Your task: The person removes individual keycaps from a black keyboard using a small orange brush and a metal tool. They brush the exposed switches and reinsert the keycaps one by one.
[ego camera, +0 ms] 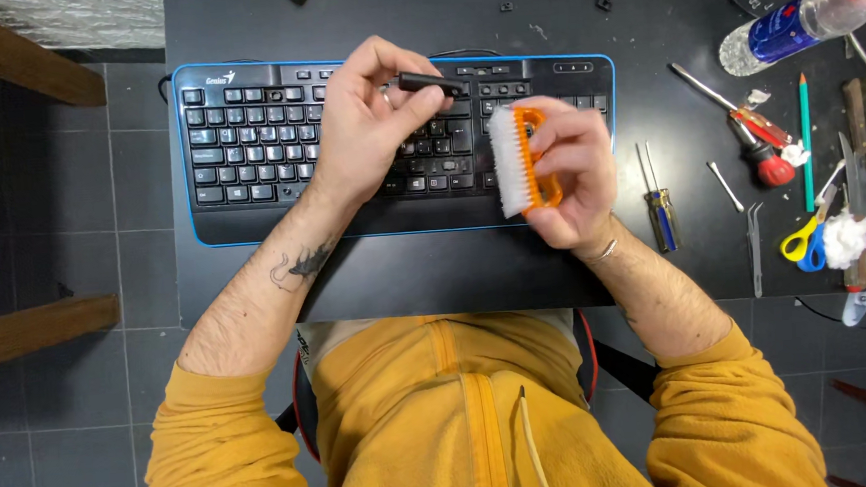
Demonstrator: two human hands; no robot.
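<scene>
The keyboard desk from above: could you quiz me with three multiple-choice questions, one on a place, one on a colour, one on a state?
1. Where does the keyboard lie?
A. on the black desk, in front of the person
B. on the floor
C. on the person's lap

2. What colour is the handle of the brush?
A. green
B. orange
C. black

3. What is the left hand doing?
A. resting flat and empty
B. holding scissors
C. pinching a long black key

Answers: 1 A, the keyboard sits flat on the dark desktop. 2 B, the handle in the right hand is orange with white bristles. 3 C, thumb and fingers grip the long black key above the keyboard.
</scene>
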